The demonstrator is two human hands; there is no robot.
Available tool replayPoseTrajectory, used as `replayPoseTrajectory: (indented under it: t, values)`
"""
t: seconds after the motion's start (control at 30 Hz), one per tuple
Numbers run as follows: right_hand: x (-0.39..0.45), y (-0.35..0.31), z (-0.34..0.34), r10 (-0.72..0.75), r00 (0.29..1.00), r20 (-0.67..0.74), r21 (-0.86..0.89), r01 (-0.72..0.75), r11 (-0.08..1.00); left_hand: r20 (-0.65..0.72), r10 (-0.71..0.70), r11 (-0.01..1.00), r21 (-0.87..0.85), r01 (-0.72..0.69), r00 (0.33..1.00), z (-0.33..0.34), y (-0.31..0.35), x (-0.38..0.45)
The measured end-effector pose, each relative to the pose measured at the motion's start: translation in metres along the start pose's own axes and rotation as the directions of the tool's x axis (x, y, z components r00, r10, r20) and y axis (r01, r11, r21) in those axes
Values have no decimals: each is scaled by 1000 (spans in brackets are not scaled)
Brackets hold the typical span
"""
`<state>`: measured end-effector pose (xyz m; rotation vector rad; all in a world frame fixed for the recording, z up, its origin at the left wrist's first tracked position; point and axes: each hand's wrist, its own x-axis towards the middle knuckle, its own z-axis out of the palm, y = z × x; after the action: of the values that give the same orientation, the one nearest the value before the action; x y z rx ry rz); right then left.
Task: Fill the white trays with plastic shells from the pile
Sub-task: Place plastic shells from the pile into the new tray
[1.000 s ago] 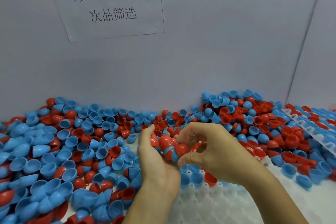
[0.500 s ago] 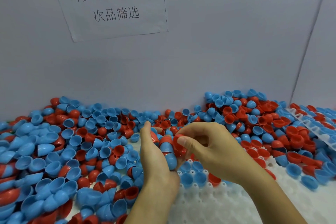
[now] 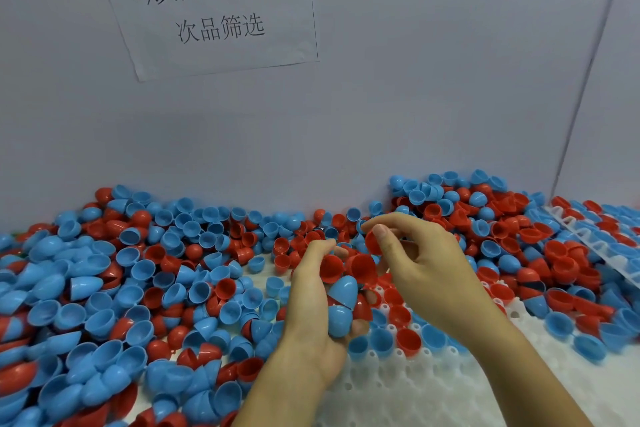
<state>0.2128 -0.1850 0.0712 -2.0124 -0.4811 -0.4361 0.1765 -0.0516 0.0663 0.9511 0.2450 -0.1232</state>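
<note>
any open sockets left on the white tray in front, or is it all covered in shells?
Open sockets: the near part of the white moulded plastic tray, between the forearms and right of them. Crowded: the red and blue plastic shell pile left and behind, and the few filled sockets under the left hand and right hand.

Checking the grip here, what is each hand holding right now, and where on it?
Left hand cups several red and blue shells in its palm. Right hand pinches one red shell at its rim.

white tray [image 3: 433,388]: near part cut off by the bottom edge, far rows buried under shells
second tray [image 3: 588,239]: runs off the right edge
left hand [image 3: 311,302]: palm hidden behind the held shells [image 3: 341,302]
pile [image 3: 104,288]: cut off at left
</note>
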Motion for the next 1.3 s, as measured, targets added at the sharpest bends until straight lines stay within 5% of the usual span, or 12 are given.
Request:
replayPoseTrajectory:
  t: [0.23,0.33,0.8,1.3]
  values:
    - [0,1,0,11,995,-103,72,-3,997,142,-98,995,42,93,985,4,-2,-3]
    - [-1,3,1,-15,994,-112,-28,12,1000,130,-116,993,45,111,985,3,-5,-1]
    - [-2,11,-16,45,965,259,-126,-13,992,93,-60,990,130,48,994,-1,-2,2]
    - [-2,19,-45,111,982,151,-46,-105,993,54,-23,995,99,18,998,-6,-1,5]
